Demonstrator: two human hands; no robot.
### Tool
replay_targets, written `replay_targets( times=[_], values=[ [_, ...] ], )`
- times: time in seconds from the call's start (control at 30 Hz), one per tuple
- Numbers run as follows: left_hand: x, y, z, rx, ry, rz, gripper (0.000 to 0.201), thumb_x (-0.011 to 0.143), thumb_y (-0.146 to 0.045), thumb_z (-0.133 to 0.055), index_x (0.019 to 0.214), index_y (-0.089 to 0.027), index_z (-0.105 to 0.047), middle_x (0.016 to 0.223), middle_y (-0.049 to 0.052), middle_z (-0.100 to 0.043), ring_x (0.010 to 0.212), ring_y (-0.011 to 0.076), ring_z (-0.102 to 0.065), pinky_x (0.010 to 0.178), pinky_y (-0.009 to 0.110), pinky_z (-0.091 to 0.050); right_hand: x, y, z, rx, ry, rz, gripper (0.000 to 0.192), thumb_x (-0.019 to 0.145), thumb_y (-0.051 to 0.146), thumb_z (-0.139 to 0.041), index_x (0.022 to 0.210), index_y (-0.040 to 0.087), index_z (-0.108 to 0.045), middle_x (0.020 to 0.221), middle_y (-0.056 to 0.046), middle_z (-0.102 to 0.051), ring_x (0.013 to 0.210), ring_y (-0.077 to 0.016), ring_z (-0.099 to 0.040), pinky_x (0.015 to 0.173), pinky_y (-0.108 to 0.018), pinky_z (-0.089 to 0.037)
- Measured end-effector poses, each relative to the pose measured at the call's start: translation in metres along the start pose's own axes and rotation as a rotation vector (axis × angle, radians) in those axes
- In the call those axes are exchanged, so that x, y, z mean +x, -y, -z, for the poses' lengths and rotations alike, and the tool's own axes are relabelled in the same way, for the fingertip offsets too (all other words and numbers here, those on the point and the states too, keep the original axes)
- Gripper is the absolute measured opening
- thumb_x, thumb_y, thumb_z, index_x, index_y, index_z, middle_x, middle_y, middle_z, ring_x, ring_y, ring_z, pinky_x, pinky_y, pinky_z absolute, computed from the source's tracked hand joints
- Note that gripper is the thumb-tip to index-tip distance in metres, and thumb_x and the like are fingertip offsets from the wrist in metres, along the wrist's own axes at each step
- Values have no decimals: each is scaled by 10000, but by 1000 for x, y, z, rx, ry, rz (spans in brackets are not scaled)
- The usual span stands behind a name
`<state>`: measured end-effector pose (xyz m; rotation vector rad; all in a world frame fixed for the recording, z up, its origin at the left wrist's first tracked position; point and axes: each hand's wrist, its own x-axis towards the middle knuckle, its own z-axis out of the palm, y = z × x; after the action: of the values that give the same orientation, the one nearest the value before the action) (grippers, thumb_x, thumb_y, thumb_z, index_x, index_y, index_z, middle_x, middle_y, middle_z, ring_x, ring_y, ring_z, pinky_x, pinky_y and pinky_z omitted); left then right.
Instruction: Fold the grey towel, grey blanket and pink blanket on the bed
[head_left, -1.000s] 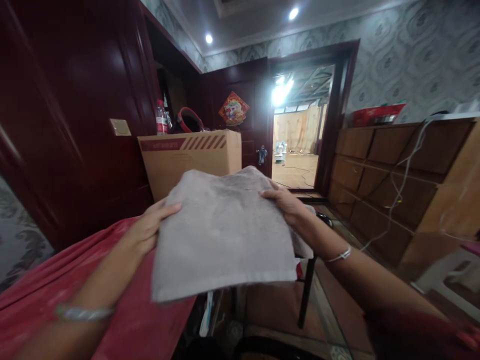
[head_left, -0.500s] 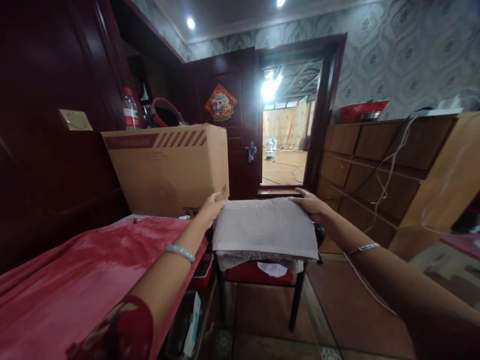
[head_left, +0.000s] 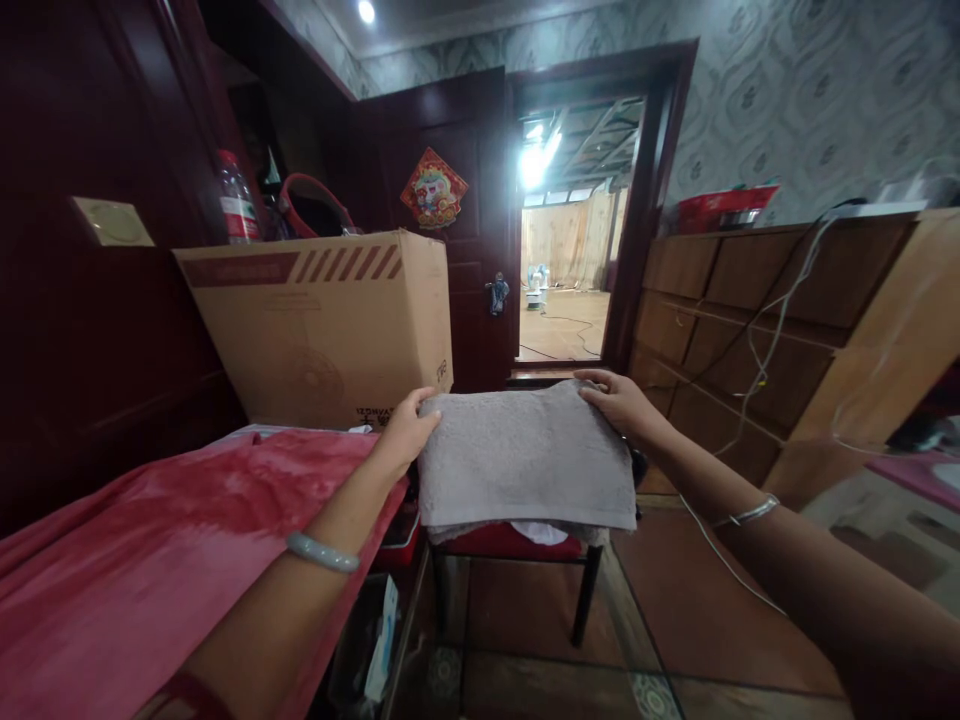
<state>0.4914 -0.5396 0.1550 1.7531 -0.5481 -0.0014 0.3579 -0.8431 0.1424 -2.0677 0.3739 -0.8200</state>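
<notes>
A grey towel (head_left: pixel 525 455) hangs spread between my two hands, above a chair with a red seat (head_left: pixel 480 541). My left hand (head_left: pixel 409 432) is closed on its upper left corner, thumb on the near side. At the upper right corner, my right hand (head_left: pixel 619 402) pinches the cloth between thumb and fingers. The towel's hemmed lower edge covers most of the seat. A white piece of cloth or paper (head_left: pixel 541 533) shows beneath it. Whether the towel rests on the chair's back is hidden.
To the left lies a pink blanket (head_left: pixel 172 540), with a large cardboard box (head_left: pixel 315 330) behind it. Wooden drawers (head_left: pixel 750 330) with dangling white cables stand on the right. Beyond is an open doorway (head_left: pixel 566 250). A dark bin (head_left: pixel 367 630) sits below the blanket's edge.
The towel's top edge has been drawn slightly nearer and its lower edge hangs lower, covering more of the layer below. Both hands keep their corners. My view has tilted down slightly.
</notes>
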Motion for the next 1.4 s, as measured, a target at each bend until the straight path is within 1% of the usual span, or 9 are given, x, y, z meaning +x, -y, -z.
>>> replay_targets(
  times=[0.13,0.3,0.4,0.5,0.6,0.77,1.17,1.27,1.4],
  values=[
    [1,3,0,187,38,-102,485,794,-176,-555,1274,-149,-617,1331,125,-647,1223,240,-600,1109,428,-413,-3,-1,-2,-301,-138,149,390,790,242,-576,1145,185,-728,1011,-86,-747,930,-263,-677,861,-382,-517],
    [7,7,9,340,59,-161,419,774,-216,-581,1181,-157,-661,1246,129,-671,1175,266,-613,1084,461,-436,-8,-4,3,-485,-38,258,309,902,244,-481,1028,203,-760,1087,-90,-745,1060,-264,-670,957,-396,-505],
    [10,-1,19,477,45,-184,424,738,-308,-670,1131,-150,-687,1199,150,-648,1137,308,-611,1055,489,-451,-14,3,5,-524,-36,388,336,946,324,-478,1108,193,-741,1205,-119,-704,1179,-293,-616,1034,-461,-470],
    [11,-17,19,709,53,-337,655,743,-494,-712,1300,-166,-605,1422,179,-507,1316,365,-485,1116,524,-382,-22,17,5,-558,46,578,522,941,511,-536,1368,219,-603,1445,-128,-551,1346,-334,-479,1104,-538,-401],
    [10,-29,6,876,177,-555,953,689,-641,-740,1488,-238,-414,1616,163,-294,1476,412,-254,1187,599,-223,-28,26,3,-647,231,677,824,858,690,-594,1531,254,-407,1566,-124,-405,1425,-383,-364,1133,-605,-338],
    [8,-18,-16,938,434,-611,1078,591,-732,-763,1492,-264,-402,1453,148,-519,1330,378,-475,1117,544,-366,-30,17,0,-661,403,664,969,790,778,-606,1557,243,-350,1502,-155,-474,1312,-404,-488,1028,-582,-458],
    [9,3,-19,918,384,-669,1023,621,-762,-729,1461,-259,-433,1324,116,-596,1200,324,-557,1057,474,-432,-30,2,-5,-591,368,656,896,813,768,-577,1527,267,-373,1442,-149,-524,1242,-369,-548,999,-568,-487],
    [-1,1,-22,974,359,-643,1035,644,-763,-715,1481,-236,-411,1455,150,-511,1336,348,-472,1133,502,-360,-32,1,-4,-591,373,655,877,818,758,-563,1515,252,-401,1440,-156,-529,1241,-383,-552,993,-568,-491],
    [-49,9,-13,1061,258,-674,871,828,-578,-663,1547,-229,-317,1662,174,-193,1520,377,-183,1217,576,-176,-28,-9,-3,-537,353,624,909,775,807,-560,1469,224,-491,1386,-189,-573,1169,-417,-597,931,-573,-510]
  ],
)
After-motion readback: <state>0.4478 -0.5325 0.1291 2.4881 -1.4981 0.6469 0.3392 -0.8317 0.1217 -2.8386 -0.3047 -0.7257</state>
